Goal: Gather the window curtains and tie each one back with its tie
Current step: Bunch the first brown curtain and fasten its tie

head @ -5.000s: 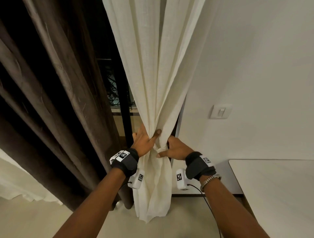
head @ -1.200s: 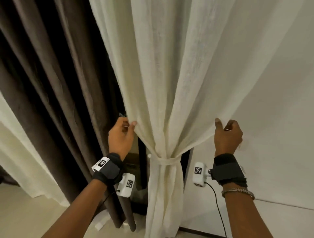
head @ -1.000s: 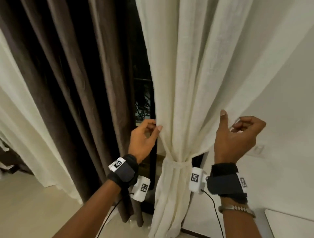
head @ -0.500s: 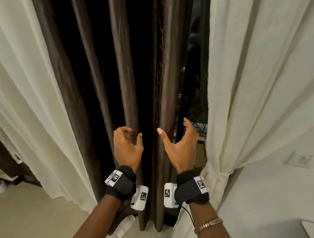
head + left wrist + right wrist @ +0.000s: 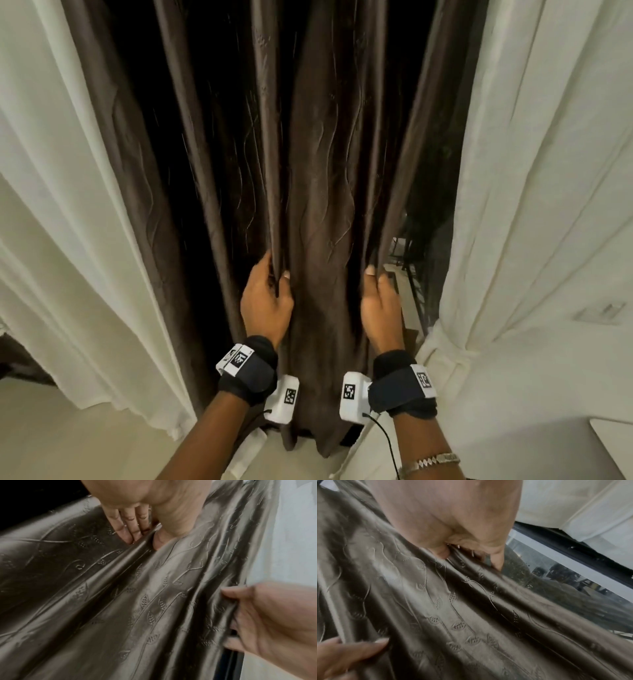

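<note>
Now we grip the brown curtain [image 5: 318,212]: our left hand [image 5: 265,301] pinches one fold, our right hand [image 5: 380,305] curls round its edge beside the cream curtain [image 5: 534,205].

2 hands [image 5: 267,301], 1 brown curtain [image 5: 322,205], 2 cream curtains [image 5: 68,205], 2 wrist cameras [image 5: 282,399]

No readable text, brand or number is seen; only square black-and-white coded markers are borne by the wrist cameras [image 5: 283,398] and wristbands [image 5: 406,393].
</note>
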A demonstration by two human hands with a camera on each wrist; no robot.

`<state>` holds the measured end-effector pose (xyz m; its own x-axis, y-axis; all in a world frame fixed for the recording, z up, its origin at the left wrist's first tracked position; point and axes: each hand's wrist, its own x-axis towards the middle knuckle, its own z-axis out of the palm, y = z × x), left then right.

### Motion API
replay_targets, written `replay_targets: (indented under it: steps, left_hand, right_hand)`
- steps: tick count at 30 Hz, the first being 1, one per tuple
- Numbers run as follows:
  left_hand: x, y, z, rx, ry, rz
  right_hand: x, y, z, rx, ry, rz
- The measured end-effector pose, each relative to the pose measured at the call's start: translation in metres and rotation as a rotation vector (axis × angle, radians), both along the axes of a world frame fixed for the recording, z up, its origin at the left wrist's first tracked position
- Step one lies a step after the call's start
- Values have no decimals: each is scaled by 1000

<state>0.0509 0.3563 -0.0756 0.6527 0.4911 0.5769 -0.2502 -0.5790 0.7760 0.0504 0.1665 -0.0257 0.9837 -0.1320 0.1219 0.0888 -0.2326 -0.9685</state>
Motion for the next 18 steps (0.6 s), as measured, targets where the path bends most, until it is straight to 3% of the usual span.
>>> replay_targets:
  steps: [6,10,13,15,18]
  left_hand:
    - [-7,-35,0,300,20,-107]
    - [-9,-40,4,370,78,-201]
    - [-9,-35,10,460,79,-235]
    - [-13,-25,10,502,25,-205]
    - [-24,-5,10,313,-127,23]
  right_hand:
    - [2,24,-15,242,7,186]
    - [4,38,-6,168,16,376]
    - [21,39,3,82,-16,296]
    - [31,36,8,79,45,273]
    - [40,32,7,110,130,248]
